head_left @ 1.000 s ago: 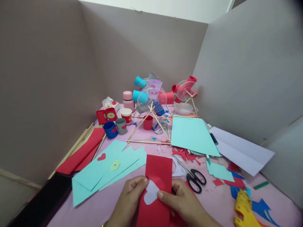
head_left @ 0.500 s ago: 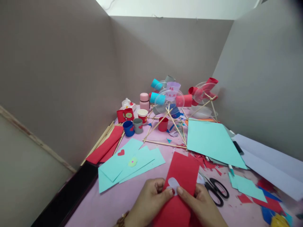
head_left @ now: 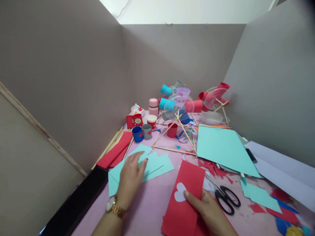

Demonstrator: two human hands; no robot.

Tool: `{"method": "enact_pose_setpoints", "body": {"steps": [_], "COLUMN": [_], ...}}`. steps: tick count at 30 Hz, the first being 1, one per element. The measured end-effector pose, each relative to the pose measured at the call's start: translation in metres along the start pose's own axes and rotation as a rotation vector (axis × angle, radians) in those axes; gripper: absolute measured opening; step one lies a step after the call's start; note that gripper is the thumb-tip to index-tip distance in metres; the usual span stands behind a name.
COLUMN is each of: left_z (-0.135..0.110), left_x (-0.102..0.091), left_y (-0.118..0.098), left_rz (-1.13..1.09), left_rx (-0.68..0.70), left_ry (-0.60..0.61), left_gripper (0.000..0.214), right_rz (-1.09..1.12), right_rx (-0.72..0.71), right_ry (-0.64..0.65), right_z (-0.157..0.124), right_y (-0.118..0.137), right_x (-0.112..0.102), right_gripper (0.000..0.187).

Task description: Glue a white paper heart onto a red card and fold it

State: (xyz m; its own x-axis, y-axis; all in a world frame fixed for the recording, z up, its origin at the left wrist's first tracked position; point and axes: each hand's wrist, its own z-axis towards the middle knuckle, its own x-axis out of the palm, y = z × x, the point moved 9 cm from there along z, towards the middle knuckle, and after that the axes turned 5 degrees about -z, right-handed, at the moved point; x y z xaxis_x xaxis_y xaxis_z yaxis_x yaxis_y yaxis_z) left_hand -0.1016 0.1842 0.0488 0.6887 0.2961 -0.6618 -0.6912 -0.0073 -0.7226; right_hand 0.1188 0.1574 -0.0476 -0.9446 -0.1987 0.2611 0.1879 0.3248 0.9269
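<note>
A red paper strip [head_left: 187, 193] lies on the pink table [head_left: 152, 203] with a white paper heart [head_left: 180, 192] on it. My right hand [head_left: 209, 209] rests on the strip, thumb pressed beside the heart, fingers closed on the strip's edge. My left hand [head_left: 131, 178], with a gold watch on the wrist, lies flat with fingers stretched over a stack of light teal paper strips [head_left: 152, 164] to the left. It holds nothing.
Black scissors [head_left: 227, 200] lie right of the red strip. Behind are a large teal sheet [head_left: 221, 147], stick-and-cup wheel models [head_left: 182, 108], small cups [head_left: 142, 132], red strips [head_left: 115, 152] and paper scraps. Grey partition walls enclose the table.
My left hand let go of the red strip and moved left onto the teal strips. The white heart now lies uncovered on the red strip. The view has shifted a little left.
</note>
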Motion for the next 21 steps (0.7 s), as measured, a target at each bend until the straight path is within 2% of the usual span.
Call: {"method": "enact_pose_setpoints", "body": {"steps": [2, 4, 10, 14, 17, 21], "left_z": [0.014, 0.024, 0.03, 0.031, 0.031, 0.032], "left_x": [-0.02, -0.031, -0.032, -0.032, -0.037, -0.04], "left_y": [0.018, 0.032, 0.044, 0.049, 0.057, 0.059], "left_rz": [0.16, 0.284, 0.43, 0.379, 0.257, -0.06], "left_rx": [-0.041, -0.083, -0.108, -0.125, -0.146, -0.143], "left_ry": [-0.067, -0.083, -0.065, -0.081, -0.099, -0.053], "left_gripper": [0.049, 0.049, 0.054, 0.04, 0.024, 0.03], "right_rz": [0.025, 0.03, 0.004, 0.025, 0.038, 0.052], "right_rx": [-0.018, -0.021, -0.023, -0.018, -0.011, -0.013], "right_ry": [0.034, 0.038, 0.038, 0.043, 0.039, 0.031], "right_z": [0.0, 0.0, 0.0, 0.001, 0.0, 0.0], "right_y": [0.0, 0.0, -0.001, -0.002, -0.003, -0.001], "right_x": [0.004, 0.004, 0.003, 0.003, 0.004, 0.005], "right_gripper": [0.044, 0.044, 0.042, 0.04, 0.041, 0.041]}}
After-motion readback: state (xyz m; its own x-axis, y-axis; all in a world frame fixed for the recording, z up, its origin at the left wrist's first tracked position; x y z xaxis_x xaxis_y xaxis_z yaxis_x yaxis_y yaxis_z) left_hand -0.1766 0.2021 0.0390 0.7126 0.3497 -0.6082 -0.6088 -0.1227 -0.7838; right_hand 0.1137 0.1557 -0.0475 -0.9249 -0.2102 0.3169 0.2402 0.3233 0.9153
